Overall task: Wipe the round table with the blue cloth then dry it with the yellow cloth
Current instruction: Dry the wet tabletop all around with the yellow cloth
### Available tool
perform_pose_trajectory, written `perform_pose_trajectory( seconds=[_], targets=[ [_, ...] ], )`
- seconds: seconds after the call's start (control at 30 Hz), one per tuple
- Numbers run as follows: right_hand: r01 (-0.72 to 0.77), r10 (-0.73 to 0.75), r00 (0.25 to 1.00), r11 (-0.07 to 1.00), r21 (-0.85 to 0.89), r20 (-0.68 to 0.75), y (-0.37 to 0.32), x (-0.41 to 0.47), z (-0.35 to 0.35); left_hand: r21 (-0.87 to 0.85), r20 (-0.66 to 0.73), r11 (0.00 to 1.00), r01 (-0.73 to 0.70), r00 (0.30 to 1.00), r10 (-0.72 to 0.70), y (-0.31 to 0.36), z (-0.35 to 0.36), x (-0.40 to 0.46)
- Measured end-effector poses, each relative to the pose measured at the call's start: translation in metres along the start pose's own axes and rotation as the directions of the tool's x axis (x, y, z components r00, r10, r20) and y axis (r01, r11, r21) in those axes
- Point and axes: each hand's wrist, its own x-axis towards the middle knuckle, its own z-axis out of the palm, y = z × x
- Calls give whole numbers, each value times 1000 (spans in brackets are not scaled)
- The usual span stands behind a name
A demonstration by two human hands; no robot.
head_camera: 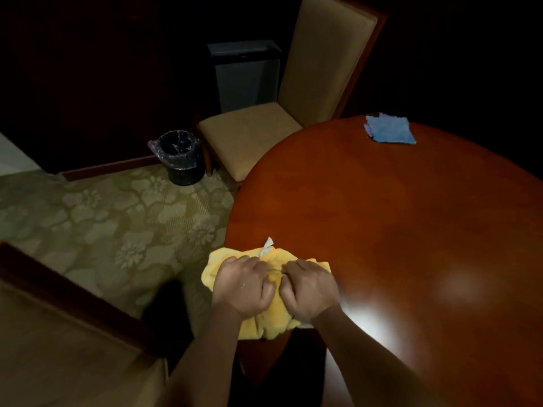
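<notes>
You're on the drying step, both hands, left hand (242, 286) and right hand (308, 289), bunching the yellow cloth (264, 261) at the bench (396, 215) edge, blue cloth (389, 129) parked far ahead, so probably sweep forward next.

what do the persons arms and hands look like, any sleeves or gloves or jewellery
Both forearms are bare up to the frame's bottom edge, with no sleeve in view. The left hand and right hand wear no gloves, and no rings, watch or bracelets show. The image is dim and slightly blurred, so finer details cannot be told.
</notes>
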Motion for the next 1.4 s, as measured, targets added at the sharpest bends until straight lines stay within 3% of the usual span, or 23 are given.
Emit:
perform_pose_trajectory(
  seconds=[0.33, 0.5, 0.7, 0.93, 1.2, 1.4],
  targets=[
    [50, -50, 999, 999, 14, -5, 24, 67, 9, -59, -27, 997, 52, 998, -54, -20, 0, 58],
    [-11, 12, 999, 999, 31, -34, 35, 106, 16, -53, -35, 998, 26, 999, -28, -39, 5, 103],
    [-91, 92, 987, 996, 8, -132, 54, 167, 26, -28, -55, 998, -63, 997, 61, -67, 14, 179],
    [-185, 181, 972, 983, -9, -151, 74, 216, 29, -43, -53, 984, -175, 983, 173, -85, 18, 242],
    [-226, 224, 970, 974, -9, -90, 63, 204, 19, -5, -31, 988, -151, 988, 151, -76, 9, 221],
    [-234, 235, 972, 971, 42, -12, 31, 134, 6, 7, 32, 986, -168, 985, 167, -56, -1, 148]
  ],
)
